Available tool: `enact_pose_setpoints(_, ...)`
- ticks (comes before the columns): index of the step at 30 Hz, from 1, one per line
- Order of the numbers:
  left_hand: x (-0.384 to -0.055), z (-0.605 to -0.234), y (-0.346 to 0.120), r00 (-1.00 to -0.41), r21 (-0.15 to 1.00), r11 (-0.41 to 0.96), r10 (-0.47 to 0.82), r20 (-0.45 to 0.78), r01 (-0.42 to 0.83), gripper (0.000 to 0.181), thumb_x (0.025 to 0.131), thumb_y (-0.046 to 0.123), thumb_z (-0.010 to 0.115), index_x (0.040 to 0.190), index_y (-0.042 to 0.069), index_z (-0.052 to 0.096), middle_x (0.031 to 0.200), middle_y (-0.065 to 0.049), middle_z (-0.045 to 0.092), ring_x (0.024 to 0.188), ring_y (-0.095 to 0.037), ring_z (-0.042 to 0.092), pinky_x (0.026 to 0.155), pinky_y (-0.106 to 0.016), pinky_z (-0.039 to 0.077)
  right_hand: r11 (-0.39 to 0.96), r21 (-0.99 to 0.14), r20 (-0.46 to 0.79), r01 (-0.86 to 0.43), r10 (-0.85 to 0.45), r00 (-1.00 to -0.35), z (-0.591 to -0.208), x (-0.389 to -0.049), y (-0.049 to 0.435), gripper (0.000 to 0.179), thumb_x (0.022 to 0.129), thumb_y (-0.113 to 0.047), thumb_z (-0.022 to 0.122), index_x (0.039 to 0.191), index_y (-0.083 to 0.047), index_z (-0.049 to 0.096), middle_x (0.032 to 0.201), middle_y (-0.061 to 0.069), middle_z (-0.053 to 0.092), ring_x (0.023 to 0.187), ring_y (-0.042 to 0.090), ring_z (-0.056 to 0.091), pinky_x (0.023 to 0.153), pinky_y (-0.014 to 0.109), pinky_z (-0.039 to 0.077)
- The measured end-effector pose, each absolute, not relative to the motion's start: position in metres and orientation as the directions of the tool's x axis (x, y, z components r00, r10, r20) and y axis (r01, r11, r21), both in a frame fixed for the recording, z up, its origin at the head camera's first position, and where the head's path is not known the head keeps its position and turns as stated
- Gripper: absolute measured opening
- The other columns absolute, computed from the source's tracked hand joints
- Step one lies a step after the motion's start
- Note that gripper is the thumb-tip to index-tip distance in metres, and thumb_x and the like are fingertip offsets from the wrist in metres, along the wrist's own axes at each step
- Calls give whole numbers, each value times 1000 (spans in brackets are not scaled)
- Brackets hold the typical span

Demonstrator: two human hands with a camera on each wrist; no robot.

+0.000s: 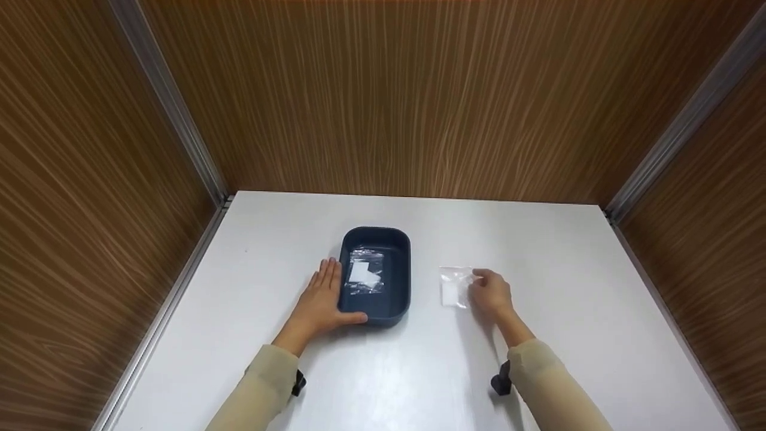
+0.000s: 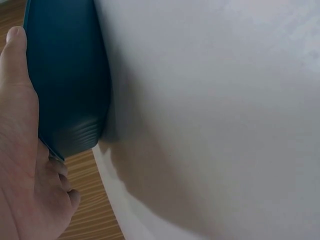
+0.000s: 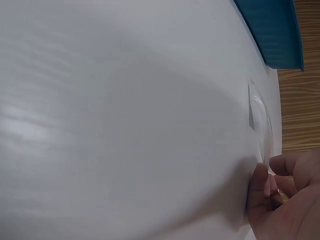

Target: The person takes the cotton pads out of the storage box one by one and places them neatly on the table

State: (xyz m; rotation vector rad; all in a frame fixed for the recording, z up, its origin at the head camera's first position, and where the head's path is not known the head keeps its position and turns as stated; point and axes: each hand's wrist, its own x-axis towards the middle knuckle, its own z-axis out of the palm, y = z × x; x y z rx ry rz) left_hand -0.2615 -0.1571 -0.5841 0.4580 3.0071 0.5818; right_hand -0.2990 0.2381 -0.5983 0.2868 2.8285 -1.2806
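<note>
A dark blue rectangular plastic bin (image 1: pixel 396 281) stands on the white table. My left hand (image 1: pixel 320 305) lies along its left side with the fingers straight, the thumb on the near rim. In the left wrist view, the bin's outer wall (image 2: pixel 70 75) shows beside the thumb. Inside the bin is a clear plastic bag (image 1: pixel 366 274) with white pieces in it. To the right of the bin, my right hand (image 1: pixel 492 293) pinches the right edge of another small clear bag (image 1: pixel 452 288) holding a white piece. The right wrist view shows this bag (image 3: pixel 261 117) edge-on.
The white table (image 1: pixel 383 371) reaches wood-grain panels (image 1: pixel 383 102) at the back and both sides. Metal rails (image 1: pixel 179 114) run up the corners. A small black device (image 1: pixel 501 380) sits at the right cuff, and another (image 1: pixel 298 383) at the left.
</note>
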Motion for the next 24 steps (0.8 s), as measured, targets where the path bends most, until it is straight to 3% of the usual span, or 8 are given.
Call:
enact_pose_setpoints(7,-261,-584,-157,-954,373,884,298,13,281,142,64,88,64,159,0,4,167,-16,-4,155,-31,-4,125,-45,7,632,-750,-98,195,185,-978,-598,-295,235,45,96,-17,53,137,0,56,122,24,64,111,38,60,99,51,48)
enact_pose_setpoints(11,-263,-585,-158,-951,360,886,309,9,292,143,64,90,61,159,-1,4,166,-17,-4,155,-31,-4,125,-46,7,634,-751,-64,184,208,-976,-594,-292,229,42,94,-17,54,133,-1,60,116,21,66,105,36,62,94,49,50)
enact_pose_setpoints(24,-263,-586,-158,-949,351,886,315,24,303,144,63,91,60,158,-3,7,166,-22,3,154,-34,-1,124,-47,9,633,-772,161,-63,99,-982,-568,-291,176,28,92,-13,64,119,-8,69,99,9,66,85,23,61,75,37,51)
